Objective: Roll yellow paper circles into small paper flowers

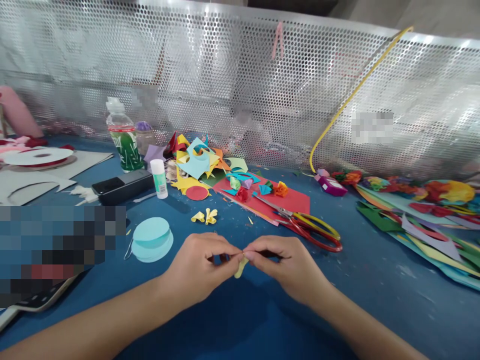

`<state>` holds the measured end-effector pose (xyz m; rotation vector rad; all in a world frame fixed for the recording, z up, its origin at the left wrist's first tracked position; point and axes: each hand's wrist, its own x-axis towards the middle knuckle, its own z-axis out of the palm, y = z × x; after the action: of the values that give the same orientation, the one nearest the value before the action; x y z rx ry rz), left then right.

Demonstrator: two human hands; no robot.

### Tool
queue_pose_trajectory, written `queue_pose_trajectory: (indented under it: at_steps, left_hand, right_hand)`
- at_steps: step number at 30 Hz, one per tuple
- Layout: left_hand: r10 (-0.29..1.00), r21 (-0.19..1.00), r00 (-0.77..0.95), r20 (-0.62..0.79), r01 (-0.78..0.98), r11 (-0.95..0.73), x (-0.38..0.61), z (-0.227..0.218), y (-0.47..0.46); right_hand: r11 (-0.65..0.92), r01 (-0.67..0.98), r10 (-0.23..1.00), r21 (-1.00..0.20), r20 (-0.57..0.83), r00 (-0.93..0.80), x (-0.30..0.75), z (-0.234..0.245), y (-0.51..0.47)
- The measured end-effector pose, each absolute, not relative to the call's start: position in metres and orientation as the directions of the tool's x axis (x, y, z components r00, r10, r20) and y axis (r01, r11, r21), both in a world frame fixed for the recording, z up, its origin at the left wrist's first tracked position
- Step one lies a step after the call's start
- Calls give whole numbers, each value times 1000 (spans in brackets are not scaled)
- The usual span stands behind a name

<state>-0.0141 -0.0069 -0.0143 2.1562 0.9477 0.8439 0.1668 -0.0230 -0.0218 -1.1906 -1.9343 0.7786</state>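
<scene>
My left hand point(200, 265) and my right hand point(287, 265) meet above the blue table point(375, 295), fingertips pinched together. Between them hangs a small pale yellow paper strip point(241, 267), held by both hands. Just beyond lie two curled yellow paper bits point(205, 216). A stack of light blue paper circles point(152, 239) rests left of my left hand. Red and yellow handled scissors point(307, 225) lie past my right hand, partly on a red paper sheet point(285, 200).
A glue stick point(159, 178), a dark case point(122, 186) and a green-labelled bottle point(125, 137) stand at the back left. Colourful paper scraps point(198, 160) pile up behind. Paper sheets and flowers point(423, 210) cover the right. A perforated metal screen point(240, 80) walls the far edge.
</scene>
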Motion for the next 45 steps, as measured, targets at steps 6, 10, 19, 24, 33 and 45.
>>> queue_pose_trajectory:
  at_steps: [6, 10, 19, 24, 33, 45]
  left_hand:
    - [807, 782, 513, 291, 359, -510, -13, -15, -10]
    - [877, 863, 409, 251, 315, -394, -13, -13, -8]
    - [810, 774, 549, 205, 415, -477, -14, -13, -6]
    - [782, 770, 596, 181, 409, -490, -14, -15, -4]
    - [810, 777, 580, 87, 469, -419, -17, -17, -3]
    - [859, 851, 505, 85, 412, -326, -16, -15, -3]
  right_hand:
    - [351, 430, 932, -832, 264, -249, 163, -25, -25]
    - [273, 403, 953, -874, 188, -238, 163, -25, -23]
    - [427, 593, 899, -683, 249, -360, 166, -20, -24]
    - [489, 649, 870, -583, 268, -414, 167, -17, -24]
    - [492, 643, 869, -587, 283, -406, 168, -17, -24]
    - [472, 554, 876, -686, 291, -386, 165, -15, -29]
